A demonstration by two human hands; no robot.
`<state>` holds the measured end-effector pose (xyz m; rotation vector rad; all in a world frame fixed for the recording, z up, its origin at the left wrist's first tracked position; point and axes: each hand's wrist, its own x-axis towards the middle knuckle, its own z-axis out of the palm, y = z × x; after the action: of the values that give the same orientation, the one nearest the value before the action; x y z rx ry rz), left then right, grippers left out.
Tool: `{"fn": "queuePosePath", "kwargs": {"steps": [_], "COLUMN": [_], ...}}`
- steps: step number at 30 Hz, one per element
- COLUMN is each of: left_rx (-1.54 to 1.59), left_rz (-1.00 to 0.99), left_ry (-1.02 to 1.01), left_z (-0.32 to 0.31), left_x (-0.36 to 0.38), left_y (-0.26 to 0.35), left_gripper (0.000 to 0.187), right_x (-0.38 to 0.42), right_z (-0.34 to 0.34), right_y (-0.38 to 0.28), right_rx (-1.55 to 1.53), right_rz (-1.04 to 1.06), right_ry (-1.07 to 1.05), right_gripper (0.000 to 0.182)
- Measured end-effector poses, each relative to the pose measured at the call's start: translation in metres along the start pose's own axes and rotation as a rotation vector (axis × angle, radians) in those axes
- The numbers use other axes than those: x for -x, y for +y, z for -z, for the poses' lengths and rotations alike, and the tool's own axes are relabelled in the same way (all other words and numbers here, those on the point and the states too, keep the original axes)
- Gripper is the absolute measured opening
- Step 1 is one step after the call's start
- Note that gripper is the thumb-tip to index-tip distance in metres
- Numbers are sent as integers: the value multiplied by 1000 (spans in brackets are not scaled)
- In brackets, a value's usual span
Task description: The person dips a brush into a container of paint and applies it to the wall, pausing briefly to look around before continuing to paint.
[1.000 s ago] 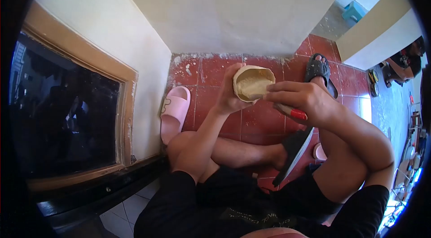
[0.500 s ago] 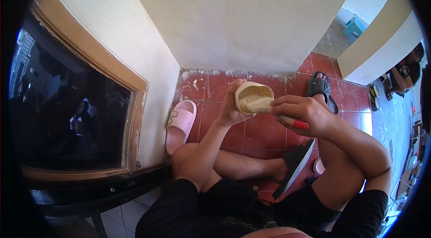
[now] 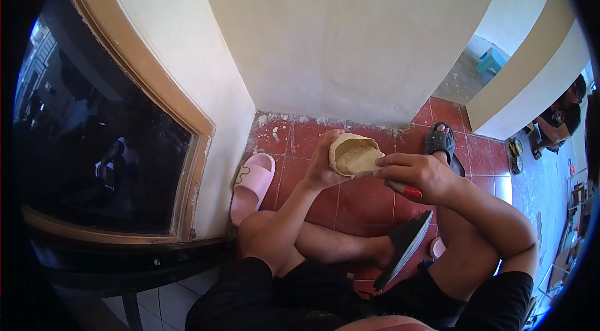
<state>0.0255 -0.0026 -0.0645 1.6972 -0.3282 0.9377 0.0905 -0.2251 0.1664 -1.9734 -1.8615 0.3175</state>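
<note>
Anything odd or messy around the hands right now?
White flecks and smears dirty the red floor tiles along the wall's foot. A lone pink slipper lies by the wall. The left hand cups a pale bowl; the right hand grips a red-tipped tool.

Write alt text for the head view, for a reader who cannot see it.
A seated person's left hand holds a pale, hollowed shell-like object while the right hand works a red-handled tool into it. A pink slipper lies on the red tile floor beside a cream wall.

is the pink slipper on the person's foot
No, the pink slipper lies empty on the red floor tiles by the wall, apart from the legs.
</note>
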Motion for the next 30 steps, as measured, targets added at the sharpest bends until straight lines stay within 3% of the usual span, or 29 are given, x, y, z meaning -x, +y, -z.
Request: {"fn": "queuePosePath", "kwargs": {"steps": [3, 18, 23, 24, 28, 30], "left_rx": [-76, 30, 358, 318, 416, 576], "left_rz": [-66, -26, 99, 40, 139, 275], "left_ry": [11, -58, -7, -34, -33, -50], "left_z": [1, -1, -12, -11, -15, -16], "left_x": [-4, -1, 3, -1, 0, 0], "left_y": [4, 11, 11, 13, 37, 52], "left_gripper": [109, 107, 106, 106, 108, 110], "right_x": [2, 3, 9, 10, 13, 19], "right_z": [-3, -2, 7, 6, 5, 11], "right_y": [2, -3, -7, -8, -10, -18], "right_rx": [11, 7, 19, 16, -56, -186], "right_rz": [22, 28, 87, 114, 120, -91], "right_ry": [3, -19, 59, 90, 147, 230], "right_gripper": [34, 32, 33, 32, 27, 22]}}
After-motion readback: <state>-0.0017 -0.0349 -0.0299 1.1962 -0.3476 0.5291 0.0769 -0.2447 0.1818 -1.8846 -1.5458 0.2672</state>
